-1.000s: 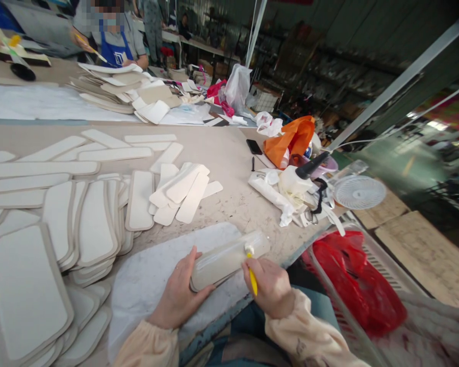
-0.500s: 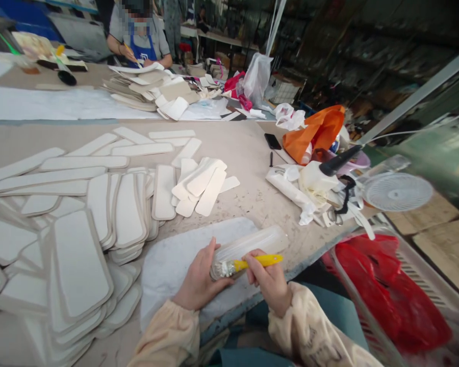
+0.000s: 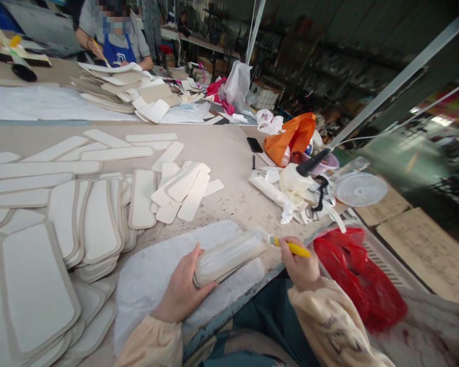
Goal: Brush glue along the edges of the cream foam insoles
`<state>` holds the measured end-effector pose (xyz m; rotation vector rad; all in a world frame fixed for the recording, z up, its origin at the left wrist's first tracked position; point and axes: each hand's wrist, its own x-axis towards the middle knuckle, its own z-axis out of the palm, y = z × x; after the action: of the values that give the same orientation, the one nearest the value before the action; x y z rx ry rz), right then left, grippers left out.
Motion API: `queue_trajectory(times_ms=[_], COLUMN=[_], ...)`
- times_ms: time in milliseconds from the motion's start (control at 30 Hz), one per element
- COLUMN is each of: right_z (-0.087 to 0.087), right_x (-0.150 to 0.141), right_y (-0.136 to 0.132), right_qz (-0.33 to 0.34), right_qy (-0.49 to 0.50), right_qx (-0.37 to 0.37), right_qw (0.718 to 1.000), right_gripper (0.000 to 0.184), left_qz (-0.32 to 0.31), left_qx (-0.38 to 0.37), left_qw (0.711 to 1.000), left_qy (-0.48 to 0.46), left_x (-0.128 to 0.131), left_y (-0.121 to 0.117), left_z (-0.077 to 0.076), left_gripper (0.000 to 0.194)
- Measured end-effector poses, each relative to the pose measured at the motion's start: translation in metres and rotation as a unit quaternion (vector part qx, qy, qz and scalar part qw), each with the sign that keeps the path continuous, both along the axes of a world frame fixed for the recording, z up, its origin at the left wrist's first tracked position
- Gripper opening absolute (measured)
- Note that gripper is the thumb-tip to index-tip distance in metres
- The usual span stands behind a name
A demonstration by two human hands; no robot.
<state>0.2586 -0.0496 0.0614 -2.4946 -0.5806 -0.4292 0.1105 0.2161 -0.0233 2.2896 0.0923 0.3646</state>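
My right hand (image 3: 303, 266) is closed round the yellow handle of a brush (image 3: 298, 250). The bristles touch the far right end of a long pale panel (image 3: 233, 254) with rounded corners, whose top looks wet and streaked. At least one more panel lies beneath it. Gripping the near left end is my left hand (image 3: 183, 285), with the thumb along the front edge and the fingers behind. Both panels rest on a white sheet (image 3: 147, 270) at the table's front edge. Left of that sheet, stacks of white panels with beige borders (image 3: 38, 285) cover the table.
Narrow cream strips (image 3: 193, 188) lie in a pile beyond the sheet. To the right are a phone (image 3: 254, 145), an orange bag (image 3: 292, 137), a white bottle with a black nozzle (image 3: 296, 178) and a red plastic bag (image 3: 355, 275) in a crate. Across the table a co-worker (image 3: 118, 46) handles papers.
The brush has moved right along the panel, from beside my left hand to the far end. My left hand keeps its hold, and the view has turned right.
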Motion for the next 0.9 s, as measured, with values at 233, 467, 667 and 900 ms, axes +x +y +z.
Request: queue_trajectory(times_ms=[233, 467, 667, 900], right_z=[-0.006, 0.002, -0.002, -0.017], right_x=[-0.047, -0.082, -0.063, -0.068], right_y=[0.034, 0.070, 0.070, 0.081], right_qz=[0.156, 0.199, 0.092, 0.174], right_qy=[-0.083, 0.188, 0.296, 0.352], right_qx=[-0.148, 0.165, 0.348, 0.247], right_qw=[0.973, 0.947, 0.885, 0.886], right_gripper=[0.016, 0.014, 0.024, 0.024], left_qz=[0.002, -0.003, -0.029, -0.022], left_qx=[0.014, -0.001, -0.024, -0.032], left_qw=[1.000, 1.000, 0.999, 0.999], left_qy=[-0.009, -0.025, -0.008, -0.008], left_x=[-0.001, -0.002, -0.002, -0.002], left_y=[0.000, 0.002, 0.000, 0.000], left_z=[-0.003, -0.007, 0.004, 0.004], left_gripper=[0.099, 0.103, 0.109, 0.107])
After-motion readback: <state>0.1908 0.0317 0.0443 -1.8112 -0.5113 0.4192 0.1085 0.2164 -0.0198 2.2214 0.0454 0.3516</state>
